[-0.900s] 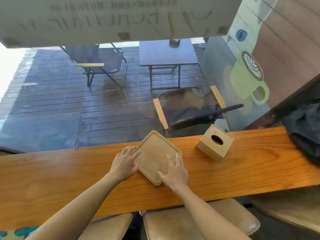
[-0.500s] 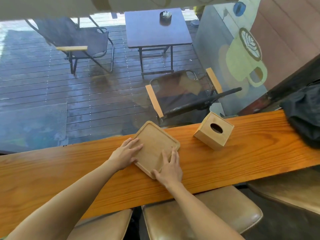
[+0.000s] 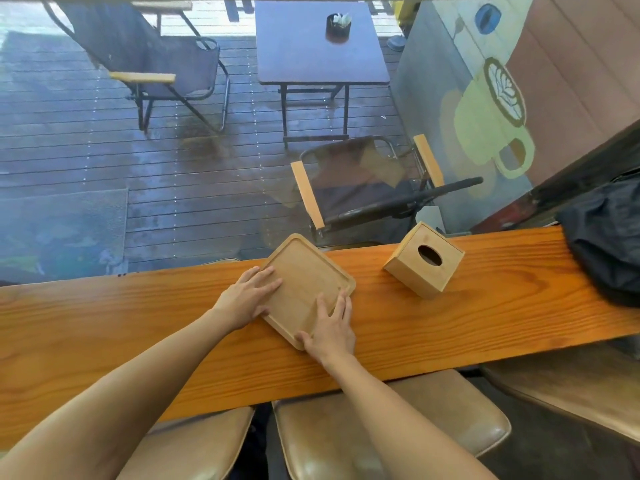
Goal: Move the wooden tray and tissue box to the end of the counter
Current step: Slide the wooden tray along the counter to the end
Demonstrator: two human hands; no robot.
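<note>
Head view looks down on a long orange-brown wooden counter [image 3: 485, 327] running from 9 o'clock to 3 o'clock, with a window behind it. At the centre lies the wooden tray [image 3: 304, 285], flat on the counter and turned at an angle, one corner pointing to 12 o'clock. Left hand [image 3: 247, 297] rests on the tray's 9 o'clock edge, fingers spread flat over the rim and onto the inner surface. Right hand [image 3: 330, 329] lies on the tray's 5 o'clock corner, fingers extended flat across the rim, thumb against the near edge. Both hands are opened wide and pressing on the tray rather than curled around it. At about 2 o'clock from the tray, apart from it, stands the wooden tissue box [image 3: 424, 259], a cube with an oval opening on top, also turned at an angle. At 3 o'clock a black bag [image 3: 606, 244] sits at the counter's far right. Two tan padded stools [image 3: 381, 431] stand under the near edge at 6 o'clock
</note>
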